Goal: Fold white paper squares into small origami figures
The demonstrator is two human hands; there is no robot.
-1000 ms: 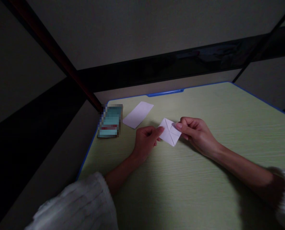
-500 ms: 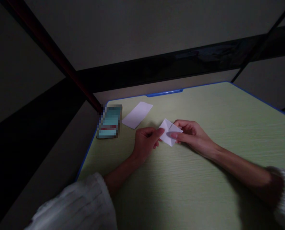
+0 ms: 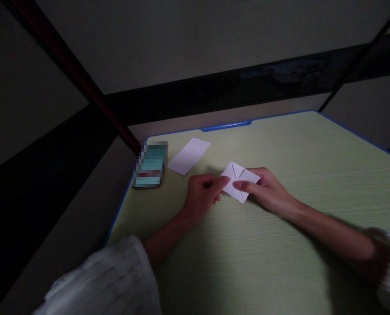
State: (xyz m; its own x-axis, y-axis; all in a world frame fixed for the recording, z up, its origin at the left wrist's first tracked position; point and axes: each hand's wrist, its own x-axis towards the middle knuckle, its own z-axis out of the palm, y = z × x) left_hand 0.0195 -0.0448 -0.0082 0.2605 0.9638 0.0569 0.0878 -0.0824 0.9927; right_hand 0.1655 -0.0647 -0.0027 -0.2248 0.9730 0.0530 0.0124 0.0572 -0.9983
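Note:
A small white folded paper (image 3: 239, 171), roughly square with crease lines meeting near its middle, is held just over the table. My left hand (image 3: 201, 192) pinches its left corner, thumb on top and the other fingers curled beneath. On the right side, my right hand (image 3: 270, 190) grips it with the thumb lying across its face. The right fingers are mostly hidden behind the paper. Up and to the left of my hands, a flat white sheet of paper (image 3: 189, 156) rests on the table.
The light wood-grain table (image 3: 247, 253) has a blue edge, with a blue handle-like strip (image 3: 226, 126) at the back. A pixelated greenish rectangular object (image 3: 149, 165) lies at the far left. A pale wall with a dark band (image 3: 195, 100) stands behind.
The folded paper has shifted slightly right and lies flatter, showing more of its face and creases. My right fingers have slid further behind it; the left hand keeps its pinch.

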